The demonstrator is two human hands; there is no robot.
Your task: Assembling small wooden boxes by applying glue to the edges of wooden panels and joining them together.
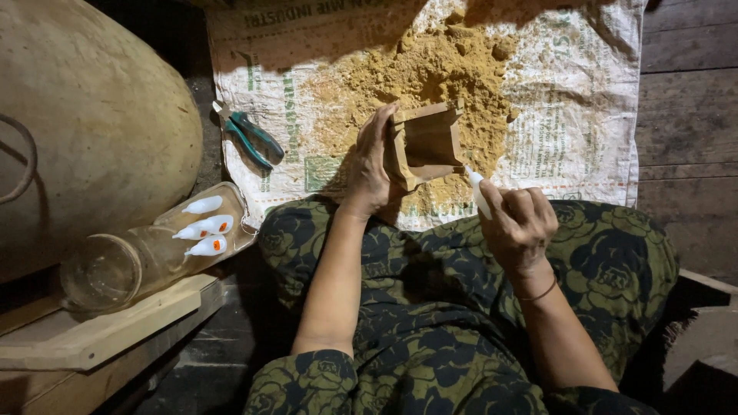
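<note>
On a printed sack [569,100], left hand [369,165] grips wooden box [427,142]; right hand [519,223] clasps white glue tube [480,192].

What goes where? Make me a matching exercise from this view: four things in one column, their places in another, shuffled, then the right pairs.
Things:
1. wooden box
2. pliers
3. small white bottle
4. glass jar

Places:
A. lying on its side on a wooden board at the left
B. held by the left hand over the pile of yellow powder
C. on the printed sack, left of the powder
D. in the right hand, tip toward the box

Pairs: 1-B, 2-C, 3-D, 4-A
</note>
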